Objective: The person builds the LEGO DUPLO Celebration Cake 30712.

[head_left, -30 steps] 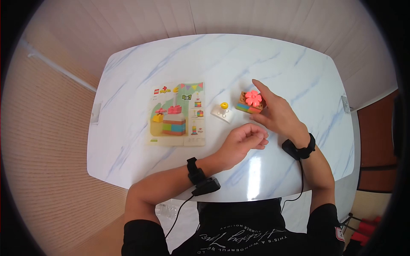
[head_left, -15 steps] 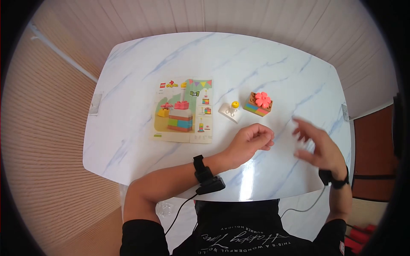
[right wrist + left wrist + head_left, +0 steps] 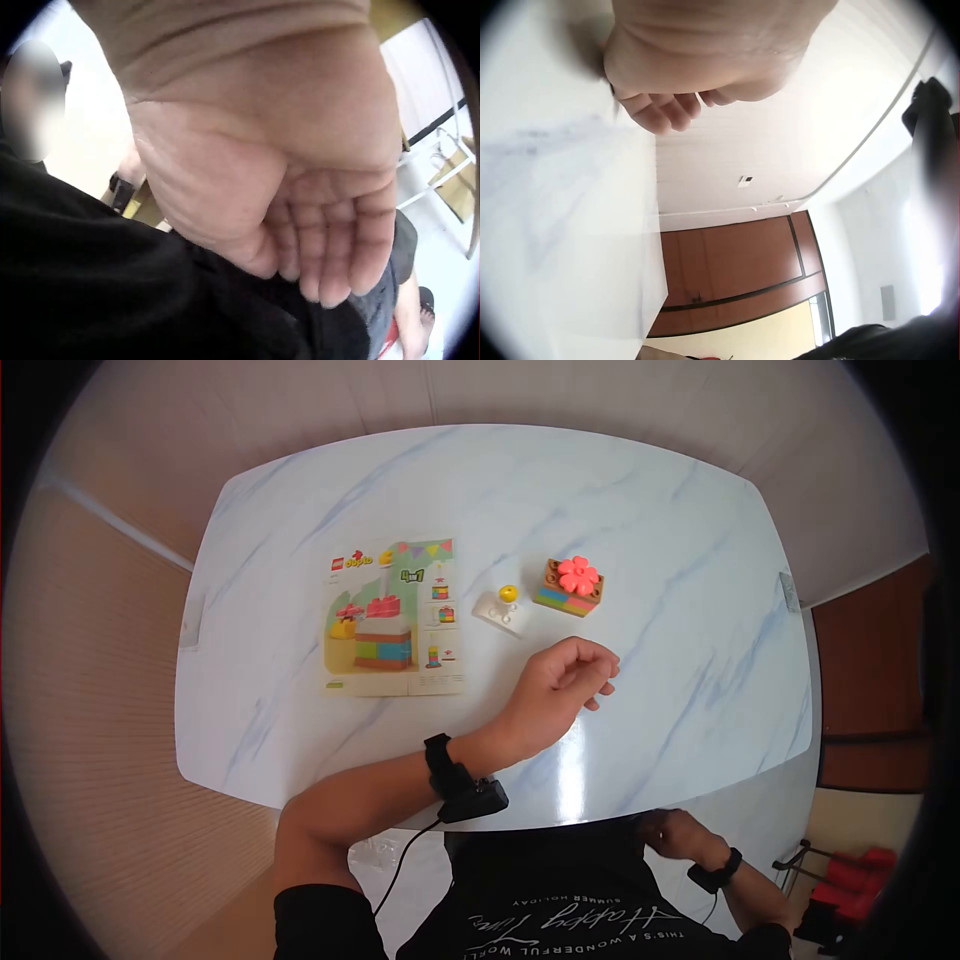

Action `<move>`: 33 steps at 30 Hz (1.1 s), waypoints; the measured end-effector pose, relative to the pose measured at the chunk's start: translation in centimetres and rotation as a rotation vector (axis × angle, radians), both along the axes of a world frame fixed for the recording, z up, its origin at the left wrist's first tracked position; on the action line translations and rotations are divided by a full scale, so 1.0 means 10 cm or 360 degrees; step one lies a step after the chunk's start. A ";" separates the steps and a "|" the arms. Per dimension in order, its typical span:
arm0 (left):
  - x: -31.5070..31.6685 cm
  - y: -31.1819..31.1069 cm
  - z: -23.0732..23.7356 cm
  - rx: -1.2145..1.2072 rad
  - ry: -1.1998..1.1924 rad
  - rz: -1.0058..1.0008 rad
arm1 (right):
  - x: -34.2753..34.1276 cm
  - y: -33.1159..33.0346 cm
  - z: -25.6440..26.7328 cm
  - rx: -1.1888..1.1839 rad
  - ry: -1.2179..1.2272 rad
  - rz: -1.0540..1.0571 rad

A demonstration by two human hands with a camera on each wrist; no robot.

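Observation:
My left hand (image 3: 552,695) rests on the marble-patterned table with its fingers loosely curled and nothing in them. Just beyond its fingers stands a small stack of Duplo bricks (image 3: 566,603) in brown, blue, green and pink, topped by a coral flower piece (image 3: 579,575). Left of the stack lies a white brick (image 3: 497,615), with a small round yellow piece (image 3: 508,593) at its far side. Down by the lap, below the table's front edge, my right hand (image 3: 685,834) hangs relaxed. Its bare palm and loosely bent fingers (image 3: 337,247) show in the right wrist view, against dark clothing.
A Duplo instruction booklet (image 3: 395,630) lies flat at the left of the bricks. The table's front edge (image 3: 570,823) runs close to the body. Wrist cameras are strapped on both arms, with a cable (image 3: 405,860) hanging from the left one. Red items (image 3: 855,885) stand at lower right.
My right hand has drawn away from the brick stack, back across the table and down to the lap. The left hand keeps its place on the table, and the bricks stay put.

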State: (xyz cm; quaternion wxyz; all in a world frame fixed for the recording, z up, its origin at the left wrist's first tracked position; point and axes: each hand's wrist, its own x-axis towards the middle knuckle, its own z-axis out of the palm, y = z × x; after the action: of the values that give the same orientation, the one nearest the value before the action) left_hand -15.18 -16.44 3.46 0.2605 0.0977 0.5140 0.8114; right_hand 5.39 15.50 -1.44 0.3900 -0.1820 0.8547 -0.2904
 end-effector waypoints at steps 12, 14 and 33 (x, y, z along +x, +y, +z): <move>0.38 0.10 0.37 -0.0159 0.0447 -0.0156 | 0.27 -0.09 -0.25 0.0051 0.1251 -0.0173; 0.44 0.11 0.40 -0.0204 0.0467 -0.0180 | 0.28 -0.10 -0.25 0.0227 0.1286 -0.0028; 0.77 0.01 0.58 -0.0377 0.0382 -0.0164 | 0.35 0.05 -0.43 0.0064 0.1724 0.0294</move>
State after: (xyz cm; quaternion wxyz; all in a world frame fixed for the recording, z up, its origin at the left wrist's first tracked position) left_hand -7.52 -16.38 9.23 0.2482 0.1888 0.6277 0.7133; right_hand 8.85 16.04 -5.71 -0.0784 -0.3722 0.9190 -0.1033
